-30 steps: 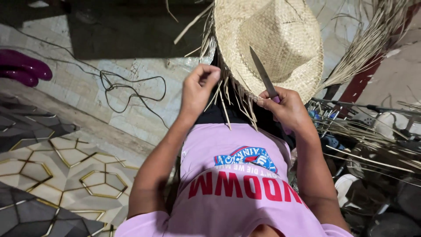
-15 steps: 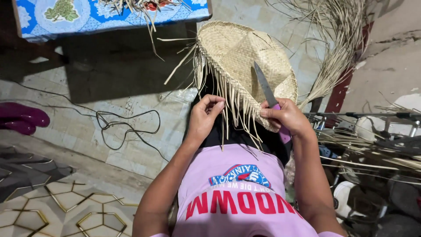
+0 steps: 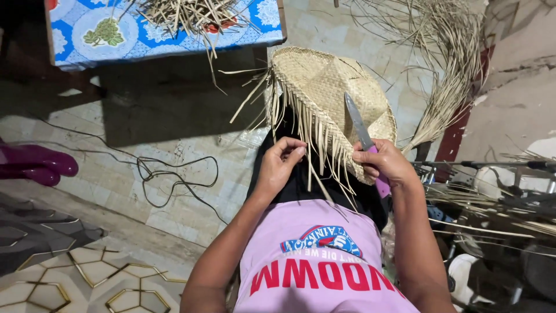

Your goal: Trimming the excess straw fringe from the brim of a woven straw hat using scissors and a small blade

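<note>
A woven straw hat (image 3: 330, 93) rests on my lap, its brim ending in loose hanging straw strands (image 3: 315, 142). My left hand (image 3: 282, 162) pinches some of those strands at the brim's near edge. My right hand (image 3: 385, 162) grips a knife (image 3: 362, 130) with a purple handle, blade pointing up across the hat's crown. The two hands sit a short way apart along the frayed brim.
A table with a blue patterned cloth (image 3: 116, 32) carries cut straw pieces at the top left. A dark cable (image 3: 174, 177) loops over the tiled floor. Purple footwear (image 3: 35, 165) lies at the left. Bundles of dried palm strips (image 3: 457, 75) and a wire rack (image 3: 492, 191) crowd the right.
The view has tilted so the hat sits lower and the table has come into sight. Both hands stay on the frayed brim, the left still pinching strands, the knife still upright.
</note>
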